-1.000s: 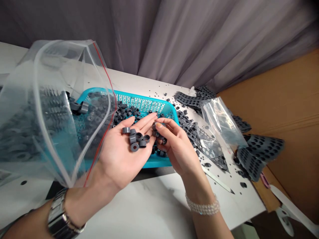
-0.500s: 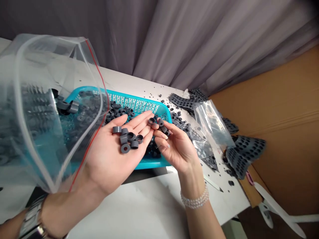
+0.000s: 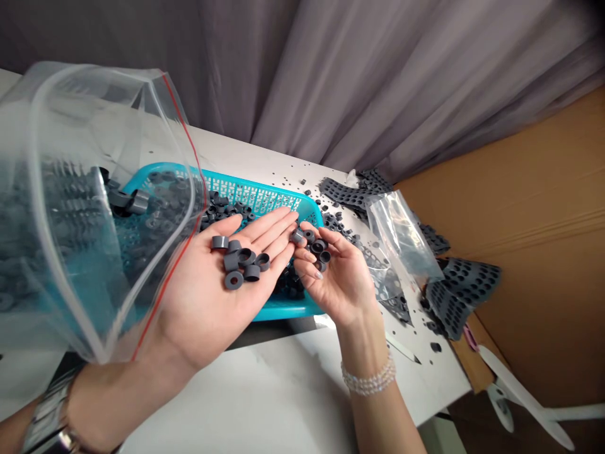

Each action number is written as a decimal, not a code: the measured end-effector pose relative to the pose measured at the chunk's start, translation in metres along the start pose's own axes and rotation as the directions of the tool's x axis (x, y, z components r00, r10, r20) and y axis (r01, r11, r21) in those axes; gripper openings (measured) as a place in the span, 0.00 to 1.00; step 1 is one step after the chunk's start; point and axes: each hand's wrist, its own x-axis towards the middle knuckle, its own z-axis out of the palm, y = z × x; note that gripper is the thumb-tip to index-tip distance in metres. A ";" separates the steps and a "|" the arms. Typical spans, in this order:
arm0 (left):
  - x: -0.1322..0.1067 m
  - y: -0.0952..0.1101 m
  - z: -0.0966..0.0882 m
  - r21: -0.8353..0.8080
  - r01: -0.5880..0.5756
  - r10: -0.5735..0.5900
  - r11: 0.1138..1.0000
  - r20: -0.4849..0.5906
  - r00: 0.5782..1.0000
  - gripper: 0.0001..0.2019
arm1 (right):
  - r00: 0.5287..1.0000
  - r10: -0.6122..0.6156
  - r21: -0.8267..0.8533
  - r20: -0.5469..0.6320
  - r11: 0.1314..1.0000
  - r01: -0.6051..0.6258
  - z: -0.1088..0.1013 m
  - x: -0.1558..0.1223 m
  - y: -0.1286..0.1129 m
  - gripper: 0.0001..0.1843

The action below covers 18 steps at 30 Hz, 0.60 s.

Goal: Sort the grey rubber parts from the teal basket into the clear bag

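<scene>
1. White table (image 3: 283, 391), grey draped curtain (image 3: 302, 82) behind, cardboard (image 3: 524, 202) off right.
2. Stubby dark grey rings (image 3: 231, 262) sit on a flat left hand (image 3: 198, 306); right hand's (image 3: 343, 277) curled round several more.
3. Turquoise holey basket (image 3: 293, 310) holds loads too.

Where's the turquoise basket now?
In the head view, the turquoise basket is left of centre, partly hidden by the left hand and right hand, its left part behind the clear zip bag.

Hands (image 3: 203, 309) (image 3: 347, 284) hold grey rings (image 3: 231, 261) by turquoise basket (image 3: 288, 311).
</scene>
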 end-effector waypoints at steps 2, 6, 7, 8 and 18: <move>-0.001 0.000 0.000 0.001 0.006 -0.006 1.000 0.013 1.000 0.26 | 1.000 0.002 0.015 -0.008 1.000 -0.002 -0.001 0.000 0.001 0.15; -0.003 0.001 0.002 0.003 0.021 -0.021 1.000 0.021 1.000 0.26 | 1.000 -0.015 -0.048 -0.016 0.999 0.014 0.000 0.000 0.006 0.10; -0.003 0.001 0.003 0.001 0.026 -0.026 1.000 0.020 0.999 0.26 | 1.000 -0.016 -0.068 -0.011 0.998 0.015 0.001 0.000 0.008 0.08; -0.003 0.001 0.003 -0.003 0.032 -0.032 0.999 0.020 0.999 0.27 | 1.000 -0.018 -0.084 -0.005 0.996 0.018 0.001 0.001 0.009 0.07; 0.005 -0.001 -0.005 -0.030 -0.019 0.015 0.999 -0.127 0.992 0.27 | 0.984 -0.171 -0.213 -0.040 0.964 0.159 0.001 0.001 -0.007 0.06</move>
